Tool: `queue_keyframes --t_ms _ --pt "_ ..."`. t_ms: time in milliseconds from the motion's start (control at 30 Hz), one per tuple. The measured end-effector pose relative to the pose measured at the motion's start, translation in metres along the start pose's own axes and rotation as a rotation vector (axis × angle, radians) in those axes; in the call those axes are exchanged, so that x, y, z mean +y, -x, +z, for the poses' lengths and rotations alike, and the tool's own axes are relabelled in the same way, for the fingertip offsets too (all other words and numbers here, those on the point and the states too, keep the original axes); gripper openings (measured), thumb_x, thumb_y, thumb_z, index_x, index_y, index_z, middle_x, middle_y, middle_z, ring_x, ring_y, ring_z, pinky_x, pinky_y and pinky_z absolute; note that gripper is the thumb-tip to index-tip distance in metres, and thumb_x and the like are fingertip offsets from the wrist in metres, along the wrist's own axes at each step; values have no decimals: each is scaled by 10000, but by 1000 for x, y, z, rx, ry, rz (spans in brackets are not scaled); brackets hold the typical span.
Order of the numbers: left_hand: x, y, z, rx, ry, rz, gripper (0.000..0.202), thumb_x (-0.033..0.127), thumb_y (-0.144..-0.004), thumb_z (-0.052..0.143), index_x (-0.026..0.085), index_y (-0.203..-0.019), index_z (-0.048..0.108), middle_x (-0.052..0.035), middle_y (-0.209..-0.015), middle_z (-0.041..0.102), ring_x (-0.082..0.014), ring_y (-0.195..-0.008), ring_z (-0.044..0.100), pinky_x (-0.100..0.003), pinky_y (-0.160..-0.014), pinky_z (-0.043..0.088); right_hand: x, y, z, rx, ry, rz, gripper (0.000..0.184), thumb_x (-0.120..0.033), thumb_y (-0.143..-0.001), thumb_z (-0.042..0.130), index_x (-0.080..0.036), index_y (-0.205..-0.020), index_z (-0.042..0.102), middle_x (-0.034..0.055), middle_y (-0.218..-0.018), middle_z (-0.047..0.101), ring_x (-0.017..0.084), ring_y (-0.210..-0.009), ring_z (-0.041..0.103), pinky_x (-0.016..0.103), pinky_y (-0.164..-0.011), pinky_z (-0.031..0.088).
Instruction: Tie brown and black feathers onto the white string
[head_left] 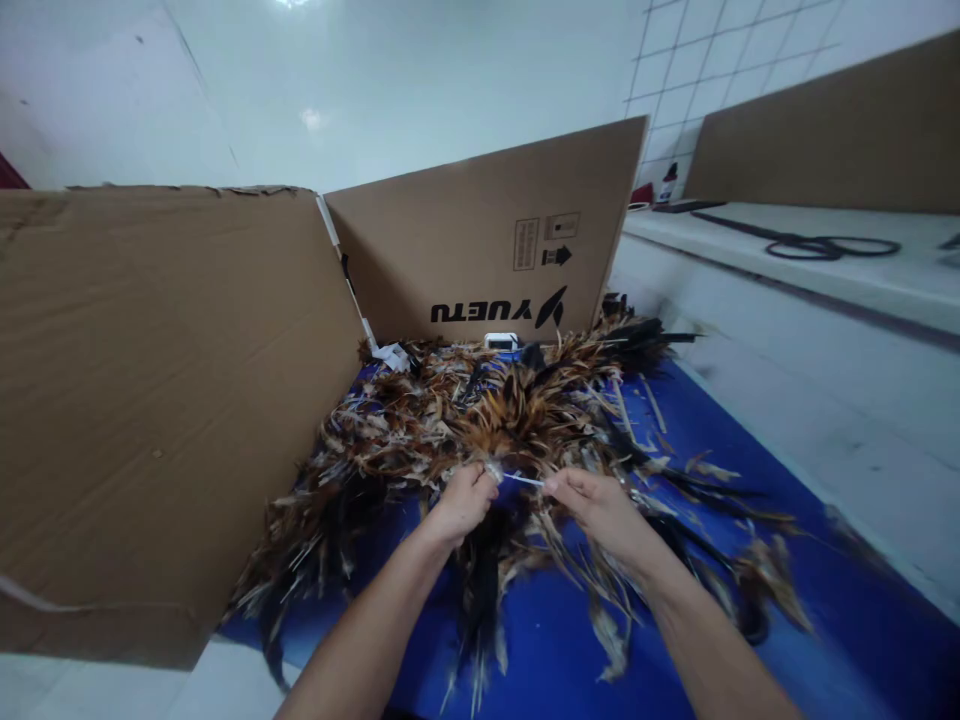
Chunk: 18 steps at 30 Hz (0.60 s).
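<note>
My left hand (466, 497) is closed around the pale base of a brown feather bundle (514, 408), whose tips fan out away from me. From that base a thin white string (523, 480) runs across to my right hand (589, 500), pinched between thumb and fingers. It looks taut. Loose brown and black feathers (390, 425) lie in a thick heap around both hands. Dark feathers (484, 570) also spread below my left hand. What my left fingers cover at the base is hidden.
A blue surface (555, 640) lies under the feathers. Cardboard panels stand at the left (172, 400) and at the back (465, 250). A small white device (501, 341) sits by the back panel. On the right, a white ledge (802, 220) bears a black cord (817, 245) and small bottle (669, 183).
</note>
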<state>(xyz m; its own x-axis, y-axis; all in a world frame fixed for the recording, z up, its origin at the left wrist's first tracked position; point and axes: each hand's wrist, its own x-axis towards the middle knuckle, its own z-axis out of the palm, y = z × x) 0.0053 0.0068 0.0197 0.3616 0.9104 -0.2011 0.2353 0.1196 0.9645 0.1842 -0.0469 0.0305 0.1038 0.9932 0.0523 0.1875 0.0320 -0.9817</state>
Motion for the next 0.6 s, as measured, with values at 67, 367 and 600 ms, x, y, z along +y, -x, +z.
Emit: queue_keyframes --t_ms 67,367,600 --pt "-1 -3 -4 -27 112 -59 189 346 -762 477 182 -716 396 75 -562 372 -26 -400 238 -183 -405 151 0 0 -7 -13 -11 44 340 -488 -700 621 -168 -596 574 -60 -460 416 66 -407 294 206 -400 218" --pt "-5 -10 -19 4 281 -107 320 413 -679 581 179 -688 364 87 -547 353 1 -392 213 -165 -390 86 -6 10 -43 -35 -79 202 410 -564 -637 668 -178 -628 531 -104 -449 259 39 -387 182 205 -387 102" --pt "-10 -14 -20 17 259 -118 292 408 -722 544 179 -686 366 92 -536 335 -4 -389 203 -168 -398 98 0 40 -89 71 30 292 343 -511 -650 681 -176 -635 608 -88 -451 255 32 -370 226 277 -414 105"
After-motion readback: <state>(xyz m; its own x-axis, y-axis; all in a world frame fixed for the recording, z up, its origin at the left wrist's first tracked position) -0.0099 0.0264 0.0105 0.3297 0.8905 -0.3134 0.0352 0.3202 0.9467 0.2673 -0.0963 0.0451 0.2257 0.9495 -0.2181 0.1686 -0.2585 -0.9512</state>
